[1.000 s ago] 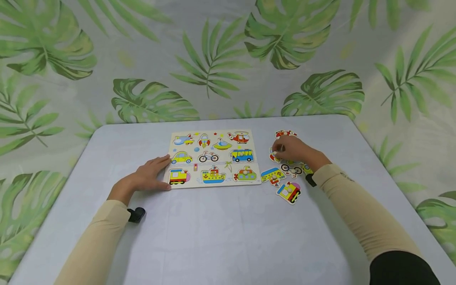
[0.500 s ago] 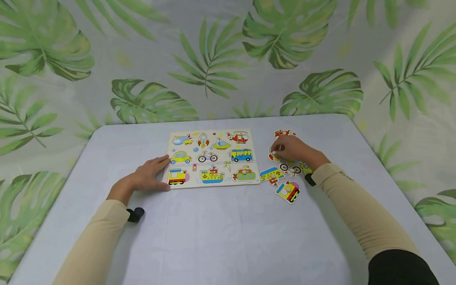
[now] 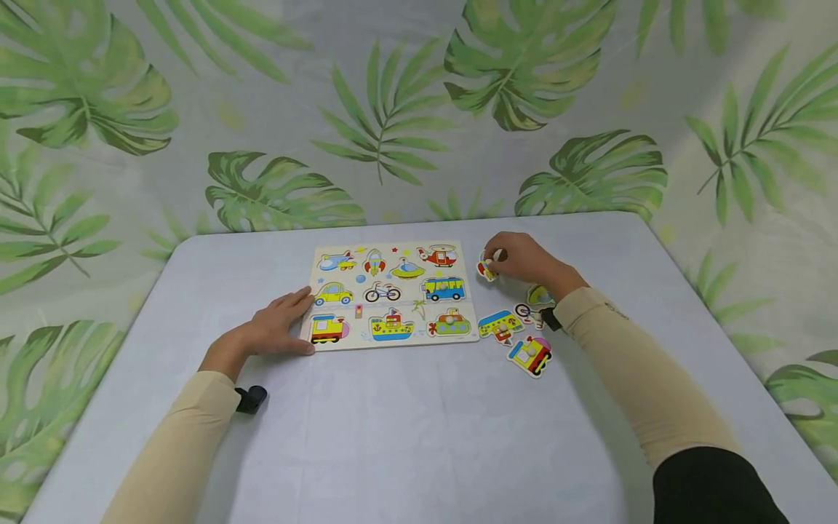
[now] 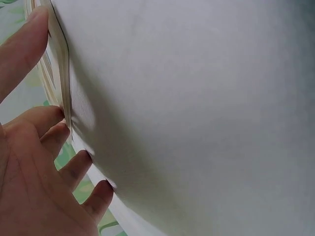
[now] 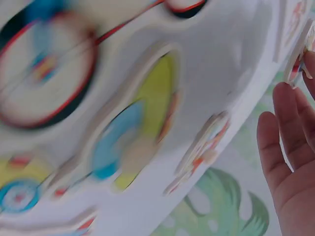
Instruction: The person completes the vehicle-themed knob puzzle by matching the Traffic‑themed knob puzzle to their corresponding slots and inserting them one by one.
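A wooden knob puzzle board [image 3: 419, 342] printed with vehicles lies on the white table. My left hand [image 3: 278, 324] rests against its left edge, fingers spread and thumb at the near corner. In the left wrist view those fingertips touch the board's side and the cloth. My right hand [image 3: 527, 258], just right of the board, pinches a small red, yellow and white puzzle piece [image 3: 487, 267], raised off the table. In the right wrist view this puzzle piece [image 5: 298, 61] is tilted on edge and partly cut off, so its full shape cannot be seen.
Loose pieces lie right of the board: a train [image 3: 532, 355], a yellow bus-like piece [image 3: 499, 322], a bicycle [image 3: 526, 313] and a yellow-green piece [image 3: 540, 295]. A blue bus [image 3: 444, 288] and a submarine [image 3: 449, 322] with knobs sit on the board. Leaf-patterned cloth [image 3: 386, 124] hangs behind.
My right hand has lifted the pinched piece from the pile and moved left, toward the board's right edge. The left hand stays at the board.
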The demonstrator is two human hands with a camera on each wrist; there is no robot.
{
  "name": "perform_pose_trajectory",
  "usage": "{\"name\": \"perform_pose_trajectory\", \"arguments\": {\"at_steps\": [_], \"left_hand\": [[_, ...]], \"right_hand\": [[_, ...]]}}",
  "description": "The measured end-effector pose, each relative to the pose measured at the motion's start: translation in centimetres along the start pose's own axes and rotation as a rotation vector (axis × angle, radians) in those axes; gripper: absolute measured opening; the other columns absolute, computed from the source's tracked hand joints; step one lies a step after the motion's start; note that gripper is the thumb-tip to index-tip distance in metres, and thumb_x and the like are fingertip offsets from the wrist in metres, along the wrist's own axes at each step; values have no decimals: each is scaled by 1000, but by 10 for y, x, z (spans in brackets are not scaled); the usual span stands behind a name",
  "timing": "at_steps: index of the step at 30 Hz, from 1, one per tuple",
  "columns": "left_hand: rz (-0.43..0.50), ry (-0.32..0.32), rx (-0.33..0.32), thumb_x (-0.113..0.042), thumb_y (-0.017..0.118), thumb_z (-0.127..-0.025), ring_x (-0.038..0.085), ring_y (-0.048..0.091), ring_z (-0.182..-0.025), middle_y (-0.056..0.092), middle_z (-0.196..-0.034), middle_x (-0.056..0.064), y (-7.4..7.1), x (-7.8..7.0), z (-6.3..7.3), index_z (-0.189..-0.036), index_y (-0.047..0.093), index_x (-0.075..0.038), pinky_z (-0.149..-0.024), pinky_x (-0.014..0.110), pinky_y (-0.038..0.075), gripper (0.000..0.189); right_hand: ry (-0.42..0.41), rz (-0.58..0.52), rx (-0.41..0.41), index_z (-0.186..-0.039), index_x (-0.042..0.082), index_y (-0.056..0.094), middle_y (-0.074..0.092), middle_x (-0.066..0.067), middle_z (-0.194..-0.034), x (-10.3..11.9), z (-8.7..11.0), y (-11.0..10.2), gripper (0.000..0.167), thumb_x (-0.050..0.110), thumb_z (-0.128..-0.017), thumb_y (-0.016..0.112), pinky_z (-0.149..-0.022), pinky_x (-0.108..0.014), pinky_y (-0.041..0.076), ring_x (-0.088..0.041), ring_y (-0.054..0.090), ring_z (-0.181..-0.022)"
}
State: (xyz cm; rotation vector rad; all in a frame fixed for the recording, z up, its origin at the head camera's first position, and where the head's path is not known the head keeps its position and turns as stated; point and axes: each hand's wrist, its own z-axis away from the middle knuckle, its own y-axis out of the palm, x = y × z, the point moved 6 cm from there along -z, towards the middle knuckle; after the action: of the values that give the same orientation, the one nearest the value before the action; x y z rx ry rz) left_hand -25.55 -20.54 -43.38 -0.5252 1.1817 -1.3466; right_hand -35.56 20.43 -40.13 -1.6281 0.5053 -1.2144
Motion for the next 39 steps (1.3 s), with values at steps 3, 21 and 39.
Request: {"name": "perform_pose_trajectory", "arguments": {"at_steps": [3, 21, 39], "left_hand": [[-2, -1, 6, -45, 77, -82, 48, 9, -152, 8, -168, 15, 0, 1, 1, -159, 17, -7, -116, 72, 19, 105], [-1, 10, -18, -42, 78, -82, 47, 11, -151, 12, -168, 13, -5, 10, 6, -159, 20, -8, -116, 73, 18, 102], [23, -11, 13, -39, 78, -82, 46, 11, -152, 11, -169, 12, -2, 1, 0, -159, 20, -8, -117, 71, 20, 102]], "right_hand": [[10, -27, -9, -102, 7, 71, 67, -13, -117, 9, -11, 4, 13, 15, -93, 66, -83, -41, 55, -27, 66, -96], [41, -251, -52, -113, 11, 71, 68, -10, -121, 83, -80, 46, 22, 22, -95, 65, -77, -37, 54, -25, 68, -93], [110, -250, -7, -113, 13, 73, 68, -7, -124, 127, -109, 85, 23, 21, -94, 65, -98, -39, 52, -25, 64, -114]]}}
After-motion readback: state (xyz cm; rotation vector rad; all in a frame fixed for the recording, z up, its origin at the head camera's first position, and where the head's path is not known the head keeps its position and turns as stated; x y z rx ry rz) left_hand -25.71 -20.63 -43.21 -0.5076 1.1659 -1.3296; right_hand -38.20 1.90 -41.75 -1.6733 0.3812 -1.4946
